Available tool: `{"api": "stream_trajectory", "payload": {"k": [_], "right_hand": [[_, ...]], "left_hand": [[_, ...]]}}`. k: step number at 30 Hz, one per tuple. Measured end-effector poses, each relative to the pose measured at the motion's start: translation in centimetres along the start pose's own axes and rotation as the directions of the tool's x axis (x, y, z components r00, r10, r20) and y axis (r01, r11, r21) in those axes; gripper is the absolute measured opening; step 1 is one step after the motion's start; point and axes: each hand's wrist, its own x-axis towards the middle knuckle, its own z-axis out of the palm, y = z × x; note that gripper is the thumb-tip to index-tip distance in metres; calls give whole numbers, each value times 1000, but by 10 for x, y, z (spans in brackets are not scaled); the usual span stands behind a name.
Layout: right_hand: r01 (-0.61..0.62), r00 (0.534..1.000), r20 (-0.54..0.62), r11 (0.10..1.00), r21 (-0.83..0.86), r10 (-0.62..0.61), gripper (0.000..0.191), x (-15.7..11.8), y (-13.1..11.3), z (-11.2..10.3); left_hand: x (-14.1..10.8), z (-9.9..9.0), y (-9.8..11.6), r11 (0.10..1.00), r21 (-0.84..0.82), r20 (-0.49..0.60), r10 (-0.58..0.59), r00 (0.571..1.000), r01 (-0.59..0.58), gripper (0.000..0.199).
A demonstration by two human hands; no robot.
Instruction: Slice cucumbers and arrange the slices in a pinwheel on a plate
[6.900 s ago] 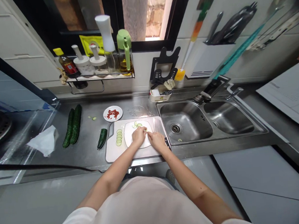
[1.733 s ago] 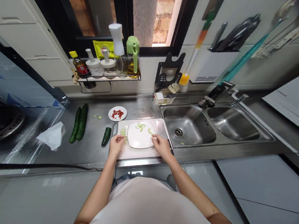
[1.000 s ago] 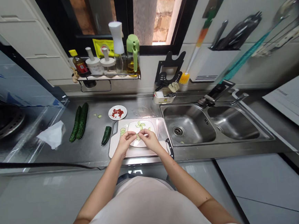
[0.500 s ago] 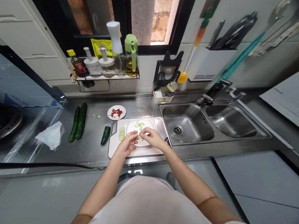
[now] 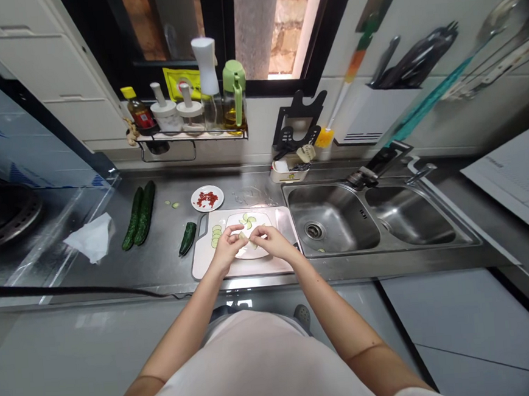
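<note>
1. Right hand (image 5: 270, 241): thumb and forefinger are pinched on what looks like a thin pale-green cucumber slice (image 5: 248, 239). Left hand (image 5: 229, 243) is loosely curled right beside it; can't tell if it's gripping too, the bit's just too tiny.

2. Doing this well, imo: light fingertip pinch, since a slice that thin would probably tear or bend if squeezed. Both wrists low, so anything dropped lands on the white square-ish plate with rounded corners (image 5: 233, 220).

3. It'd also pay to keep knuckles off the pale-green pinwheel of cucumber pieces (image 5: 248, 221) on that plate. It sits close by, at 12 o'clock from the fingertips, and would likely shift if nudged.

4. Where's the slice? Over the plate, at the fingertips: about 9 to 10 o'clock from the right palm, 3 o'clock from the left. The overlapping row of round pale-green cucumber slices (image 5: 216, 236) is at the left hand's 10 o'clock, on the white rectangular cutting board (image 5: 208, 263).
</note>
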Motion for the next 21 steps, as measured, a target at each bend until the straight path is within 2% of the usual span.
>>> {"api": "stream_trajectory", "payload": {"k": [5, 11, 16, 21], "right_hand": [[-31, 999, 28, 999, 8, 31, 13, 5, 1, -3], [-96, 995, 39, 995, 36, 95, 10, 8, 4, -6], [-155, 987, 57, 984, 86, 150, 9, 6, 1, -5], [-256, 961, 129, 964, 77, 244, 6, 9, 5, -10]], "left_hand": [[3, 4, -4, 978, 115, -11, 175, 984, -173, 47], [4, 7, -11, 924, 233, -13, 315, 949, -303, 41], [6, 6, -19, 884, 309, -34, 380, 924, -351, 40], [12, 6, -27, 893, 299, -77, 373, 925, -336, 36]]}}
